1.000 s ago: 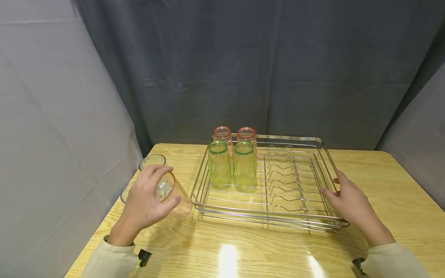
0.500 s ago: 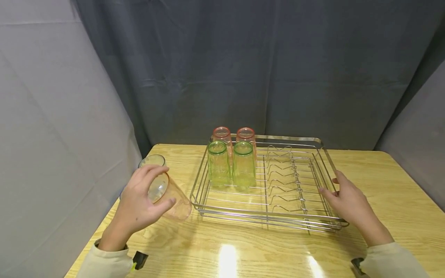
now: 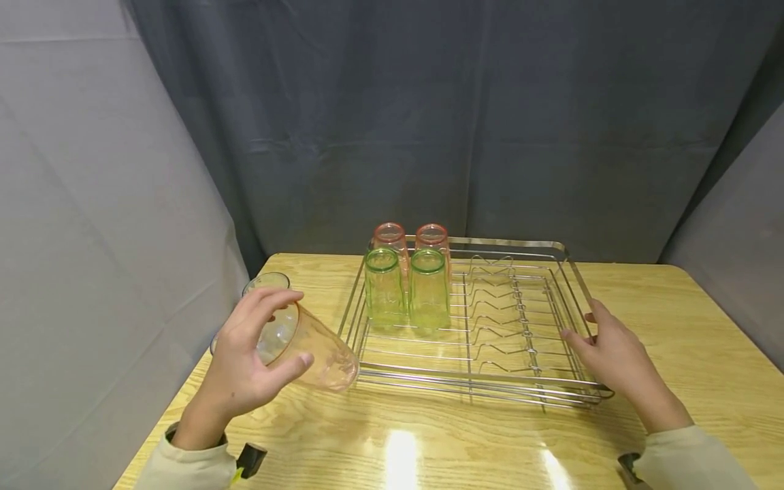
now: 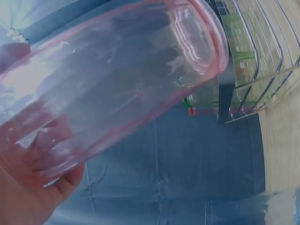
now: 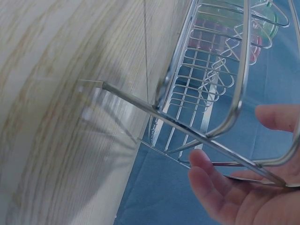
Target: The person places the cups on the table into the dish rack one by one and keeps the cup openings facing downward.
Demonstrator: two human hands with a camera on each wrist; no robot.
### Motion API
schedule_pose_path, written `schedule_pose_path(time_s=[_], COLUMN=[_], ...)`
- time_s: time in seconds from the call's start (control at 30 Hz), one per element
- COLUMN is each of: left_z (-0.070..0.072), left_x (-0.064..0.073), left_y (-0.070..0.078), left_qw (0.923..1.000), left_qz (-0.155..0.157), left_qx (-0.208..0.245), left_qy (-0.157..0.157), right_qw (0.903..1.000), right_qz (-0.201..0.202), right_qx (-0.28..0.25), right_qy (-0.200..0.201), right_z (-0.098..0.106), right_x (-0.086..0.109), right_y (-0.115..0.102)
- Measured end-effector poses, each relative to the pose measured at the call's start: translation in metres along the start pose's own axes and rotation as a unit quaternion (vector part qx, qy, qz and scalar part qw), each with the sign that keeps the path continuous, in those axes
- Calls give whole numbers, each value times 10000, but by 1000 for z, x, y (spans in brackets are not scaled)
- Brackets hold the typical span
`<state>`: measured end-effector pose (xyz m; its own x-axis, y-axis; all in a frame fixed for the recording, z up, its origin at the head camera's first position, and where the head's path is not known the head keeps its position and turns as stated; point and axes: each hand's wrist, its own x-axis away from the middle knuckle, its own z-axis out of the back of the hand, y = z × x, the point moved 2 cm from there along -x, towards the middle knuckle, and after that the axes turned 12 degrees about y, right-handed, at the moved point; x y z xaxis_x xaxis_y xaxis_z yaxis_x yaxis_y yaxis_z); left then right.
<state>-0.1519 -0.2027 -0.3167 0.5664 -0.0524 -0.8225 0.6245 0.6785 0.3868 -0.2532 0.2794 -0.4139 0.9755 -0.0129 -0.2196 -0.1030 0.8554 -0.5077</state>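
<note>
My left hand [image 3: 235, 367] grips a see-through amber drinking glass [image 3: 324, 350] near its mouth. The glass slants, its base pointing right and down, right at the rack's front left corner in the head view. In the left wrist view the same glass [image 4: 112, 79] looks pinkish, and thumb and fingers wrap its mouth end. My right hand [image 3: 618, 354] holds the right side of the wire dish rack [image 3: 505, 242], thumb on the inner side. Two green glasses [image 3: 429, 292] stand upside down at the rack's left, with two red-rimmed glasses [image 3: 432, 235] behind them.
Beyond the left hand stands a dark-rimmed clear glass [image 3: 266, 280], partly hidden. Another glass with a bluish rim [image 3: 213, 342] peeks out left of the hand. Wire dividers fill the rack's right half. A dark curtain [image 3: 465, 136] hangs behind the wooden table [image 3: 478, 449].
The left hand has shifted a little left, and the amber glass has tipped flatter, its base swinging right toward the rack. The right hand and the rack hold still.
</note>
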Motion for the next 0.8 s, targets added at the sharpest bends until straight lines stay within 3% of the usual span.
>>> schedule_pose_path(time_s=[0.3, 0.8], left_z=[-13, -42], left_x=[-1, -8], left_y=[5, 20], left_qw=[9977, 9939], left_qz=[-368, -639], left_qx=[533, 788], left_qy=[221, 430], right_qw=[10000, 10000], right_qz=[-29, 19], right_qx=[13, -18], right_qy=[0, 47], right_z=[-1, -1], right_x=[0, 0], right_y=[1, 2])
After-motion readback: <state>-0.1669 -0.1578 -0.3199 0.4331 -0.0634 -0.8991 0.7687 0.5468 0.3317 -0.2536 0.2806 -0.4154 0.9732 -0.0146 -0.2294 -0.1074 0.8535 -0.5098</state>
